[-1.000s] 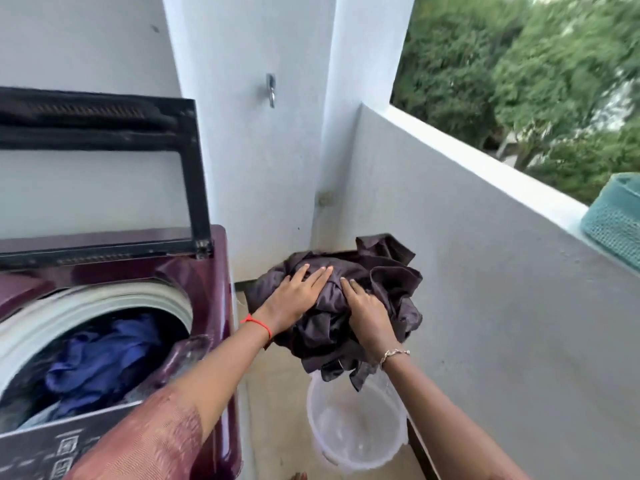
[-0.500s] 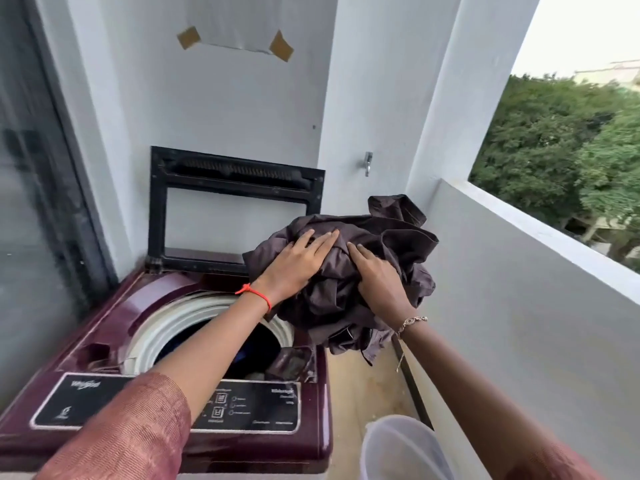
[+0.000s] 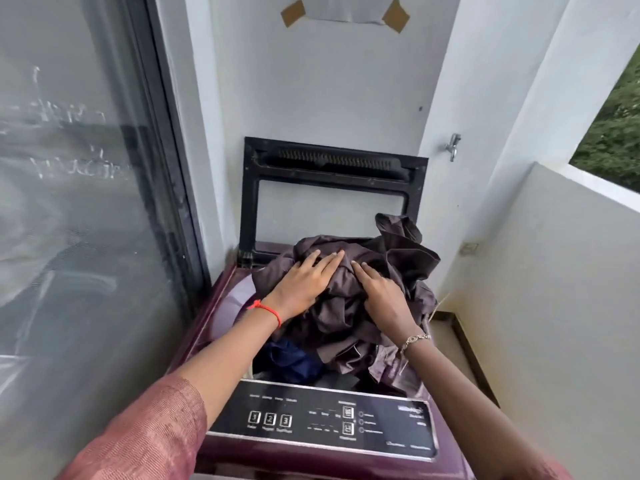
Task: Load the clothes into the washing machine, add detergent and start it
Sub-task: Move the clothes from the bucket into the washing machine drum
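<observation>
The fingers (image 3: 327, 260) of the left hand (image 3: 299, 287) lie straight and flat on top of a crumpled bundle of dark brown clothes (image 3: 398, 258). The right hand (image 3: 384, 296), just beside it at 3 o'clock, presses down the same way. Neither hand clenches the cloth, though what the thumbs do underneath cannot be told. The bundle sits heaped over the mouth of the maroon top-loading washing machine (image 3: 221, 296), above the rim, with folds spilling over the edge at 3 o'clock. A navy garment (image 3: 287, 358) shows in the drum at 7 o'clock of the bundle, the raised lid (image 3: 332, 164) stands at 12 and the control panel (image 3: 322, 419) lies at 6. The load looks soft, light and floppy, with loose tails likely to trail. It is probably best pushed down with flat palms at its crown, after gathering the overhang inward.
</observation>
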